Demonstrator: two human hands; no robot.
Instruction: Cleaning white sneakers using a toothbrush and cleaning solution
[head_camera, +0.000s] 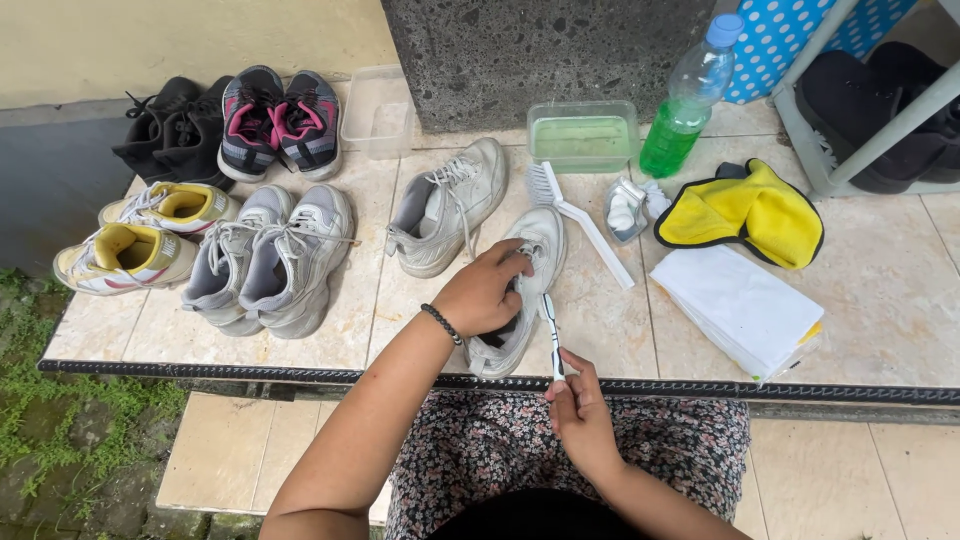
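Lying near the front edge of the worktop (640, 340), the white sneaker (528, 270) runs lengthwise near-to-far, toe far. The left hand (483, 293) has its grip closed over the shoe's opening. The right hand (580, 412), just nearer and to the right, pinches a toothbrush (551, 325) whose head touches the shoe's right side.

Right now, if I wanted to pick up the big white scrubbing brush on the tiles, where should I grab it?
Probably by the long handle of the white scrubbing brush, near its free lower end. It lies flat and bare there, pointing towards the folded white cloth. Come from above, since the bristle head sits close to the green tub and the white shoe.
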